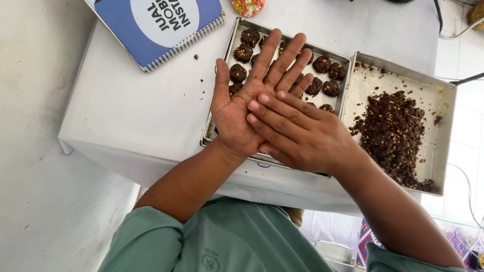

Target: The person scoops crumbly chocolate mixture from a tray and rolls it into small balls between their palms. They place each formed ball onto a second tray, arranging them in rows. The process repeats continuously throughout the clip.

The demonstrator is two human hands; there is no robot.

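Two metal trays side by side on a white table [151, 116], with the cookie tray [233, 60] as the landmark. Inside that tray, rows of small dark chocolate cookies [322, 64] studded with pale nut bits, rounded and rough on top, most of them toward its far end. Just right of the cookie tray and touching it, a second metal tray [443, 131] with a loose heap of crumbly dark dough [396, 136], the same pale bits mixed through, and scattered crumbs around the heap. Directly above the near half of the cookie tray, the left hand [242, 106] spread flat, palm up, fingers straight and slightly fanned, with the right hand [297, 133] laid palm down across it, fingers extended and pressed onto the left palm. Whatever lies between the palms hidden; cannot tell if any dough is there. Left of the cookie tray and farther back, a blue spiral-bound notebook [161, 25] with a white circle on its cover. Beyond the tray's far edge, a container of coloured sprinkles [247, 6]. A few dark crumbs on the tabletop left of the tray. Pale floor below the table edge, white tiles to the right, green sleeves [222, 236] at the bottom.
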